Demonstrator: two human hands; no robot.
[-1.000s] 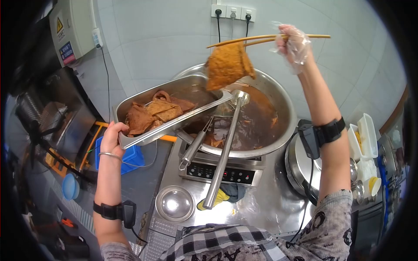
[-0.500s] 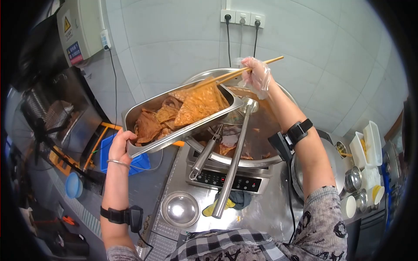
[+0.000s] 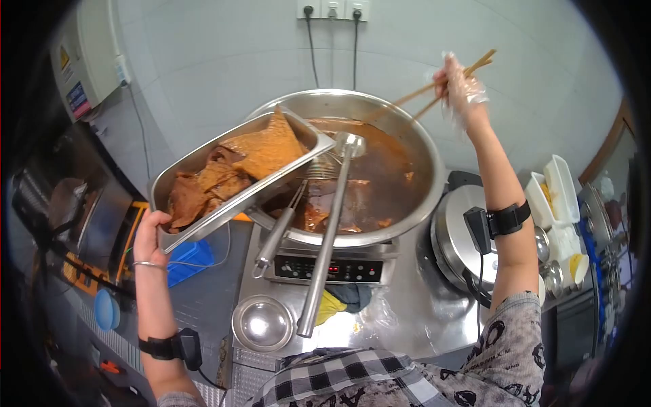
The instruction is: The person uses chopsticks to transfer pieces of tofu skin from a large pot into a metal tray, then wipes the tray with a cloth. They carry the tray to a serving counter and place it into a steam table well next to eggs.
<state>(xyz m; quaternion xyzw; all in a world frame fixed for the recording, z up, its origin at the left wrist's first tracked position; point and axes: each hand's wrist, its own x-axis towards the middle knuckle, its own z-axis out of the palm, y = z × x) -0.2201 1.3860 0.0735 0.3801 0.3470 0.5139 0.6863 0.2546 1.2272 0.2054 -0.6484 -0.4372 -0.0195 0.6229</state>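
Observation:
My left hand (image 3: pixel 150 237) grips the lower left corner of a long steel tray (image 3: pixel 237 203), which is tilted and overlaps the left rim of a large steel pot (image 3: pixel 434 183). Brown folded pieces (image 3: pixel 200 190) lie in the tray, with a flat golden-brown sheet (image 3: pixel 268 150) at its upper end. In a clear plastic glove, my right hand (image 3: pixel 461 88) holds long wooden chopsticks (image 3: pixel 420 93), spread apart over the pot's back right part with nothing between them. Dark broth (image 3: pixel 386 169) fills the pot. A long-handled ladle (image 3: pixel 332 224) and a wire strainer (image 3: pixel 277 237) rest in it.
Under the pot stands an induction cooker (image 3: pixel 332 270). A steel bowl (image 3: pixel 263 323) and a yellow cloth (image 3: pixel 330 306) lie in front. To the right are a lidded steel pot (image 3: pixel 468 237) and white containers (image 3: pixel 556 203). A blue basket (image 3: pixel 190 261) is at the left.
The golden-brown sheet went from the chopsticks over the pot into the tray and was let go. My right hand then moved back up and right with the chopsticks apart.

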